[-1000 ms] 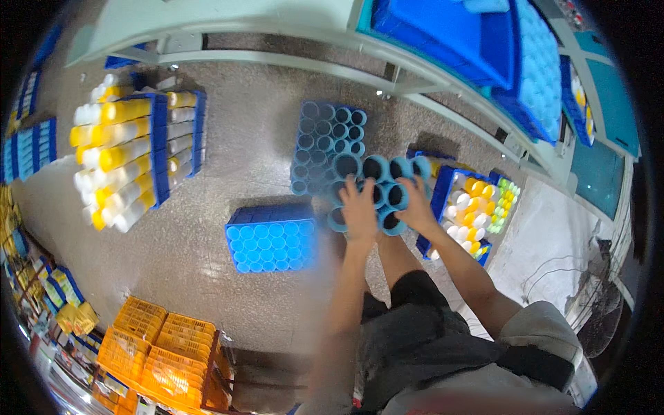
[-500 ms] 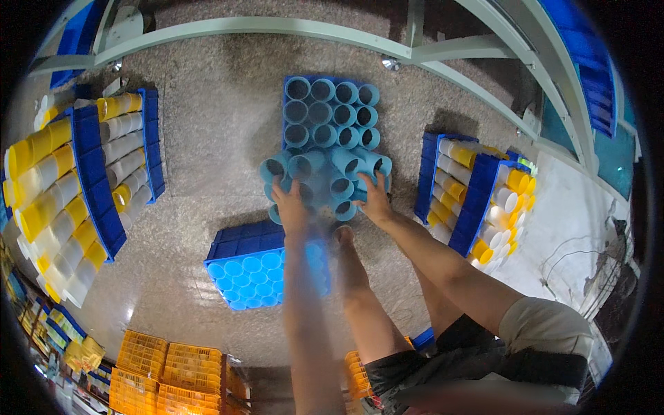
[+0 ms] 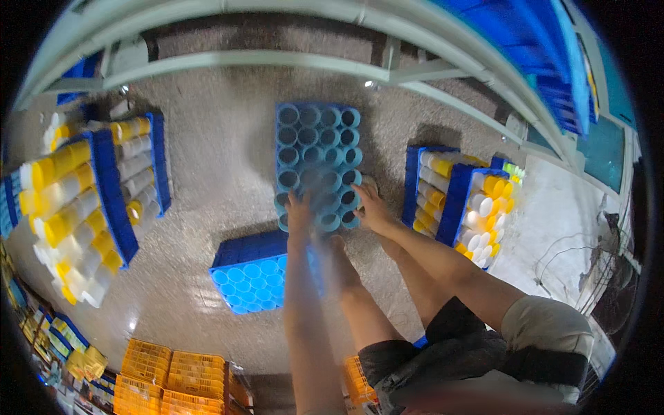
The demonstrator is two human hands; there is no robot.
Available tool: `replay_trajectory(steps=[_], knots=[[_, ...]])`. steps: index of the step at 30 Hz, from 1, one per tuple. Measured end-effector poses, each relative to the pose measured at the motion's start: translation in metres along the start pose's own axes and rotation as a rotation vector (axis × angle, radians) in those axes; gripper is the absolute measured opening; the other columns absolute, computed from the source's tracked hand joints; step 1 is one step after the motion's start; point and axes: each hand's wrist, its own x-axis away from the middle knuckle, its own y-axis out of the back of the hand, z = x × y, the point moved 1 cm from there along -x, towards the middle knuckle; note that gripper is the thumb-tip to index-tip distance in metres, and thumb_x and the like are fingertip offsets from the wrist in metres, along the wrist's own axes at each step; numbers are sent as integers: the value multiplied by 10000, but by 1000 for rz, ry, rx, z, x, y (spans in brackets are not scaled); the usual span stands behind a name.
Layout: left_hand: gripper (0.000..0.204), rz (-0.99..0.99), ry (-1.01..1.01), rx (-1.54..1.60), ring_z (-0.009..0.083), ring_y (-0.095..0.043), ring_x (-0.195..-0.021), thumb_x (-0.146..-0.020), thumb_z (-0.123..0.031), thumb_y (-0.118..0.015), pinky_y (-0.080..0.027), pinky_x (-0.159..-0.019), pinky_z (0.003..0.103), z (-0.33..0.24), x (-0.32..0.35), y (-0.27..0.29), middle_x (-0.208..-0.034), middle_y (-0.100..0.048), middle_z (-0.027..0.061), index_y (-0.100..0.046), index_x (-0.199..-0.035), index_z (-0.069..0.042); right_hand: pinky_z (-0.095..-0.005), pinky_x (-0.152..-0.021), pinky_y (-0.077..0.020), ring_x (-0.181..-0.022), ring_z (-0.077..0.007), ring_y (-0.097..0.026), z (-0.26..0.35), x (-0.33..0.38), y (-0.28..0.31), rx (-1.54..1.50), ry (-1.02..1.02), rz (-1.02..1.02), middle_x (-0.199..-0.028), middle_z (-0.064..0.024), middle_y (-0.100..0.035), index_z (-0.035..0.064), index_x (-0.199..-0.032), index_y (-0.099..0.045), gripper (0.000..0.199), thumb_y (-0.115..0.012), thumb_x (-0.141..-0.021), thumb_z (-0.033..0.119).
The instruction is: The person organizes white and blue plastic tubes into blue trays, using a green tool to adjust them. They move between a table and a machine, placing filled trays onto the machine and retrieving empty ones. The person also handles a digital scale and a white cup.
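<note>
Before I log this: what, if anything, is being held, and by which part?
Cannot tell if anything is gripped: left hand overlaps the nearest light-blue cups at left, right hand at their right edge.

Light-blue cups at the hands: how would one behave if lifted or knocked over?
Probably fairly stiff: the cup keeps a round rim. Likely light for its size, as it looks hollow and open-topped. On its side it might roll, given that round outline.

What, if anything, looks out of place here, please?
The light-blue cups at the left hand and right hand sit in neat rows, nothing visibly spilled. Only the dark wires look untidy, straggling over the pale surface at right.
</note>
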Motion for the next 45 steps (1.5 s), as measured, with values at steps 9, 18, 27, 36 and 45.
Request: replay_trajectory(steps=[9,18,27,36,45], knots=[[451,-250,-554,514,356,-666,-1017,-882,-72,-689,-546,-839,418,-342,97,274,-1140,-657,216,-581,-1315,-6,-324,-858,-551,-1072,-202,-646,151,120,357,-794,189,-35,-1099,-105,-681,57,-1410,-472,584,-729,-887,101],[692,-699,-587,17,548,-411,-1232,-798,65,-592,-452,-1007,520,-633,-122,491,-1519,-245,320,-484,-1449,-146,-438,-1003,-512,-1342,-442,-438,194,-106,709,-33,311,-741,-1487,-251,-355,136,-1478,-410,876,-808,-717,-35],[379,-536,-353,-148,480,-482,-1176,-906,-30,-556,-541,-898,528,-650,-195,487,-1383,-384,222,-575,-1267,-147,-473,-989,-511,-1209,-511,-526,177,-186,729,140,-2,-361,-1445,-345,-326,87,-1434,-418,926,-866,-624,73],[420,-817,-478,125,467,-488,-1114,-838,18,-568,-549,-812,503,-619,61,446,-1400,-397,264,-571,-1241,-102,-484,-916,-521,-1196,-504,-522,217,70,674,31,277,-623,-1449,-243,-313,159,-1340,-508,845,-777,-598,-143],[392,-466,-165,150,428,-504,-1104,-854,-53,-606,-577,-730,525,-457,241,294,-1392,-408,212,-559,-1230,-153,-494,-1080,-400,-1328,-484,-393,172,237,447,104,121,-332,-1370,-247,-389,140,-1327,-507,852,-812,-545,-11]])
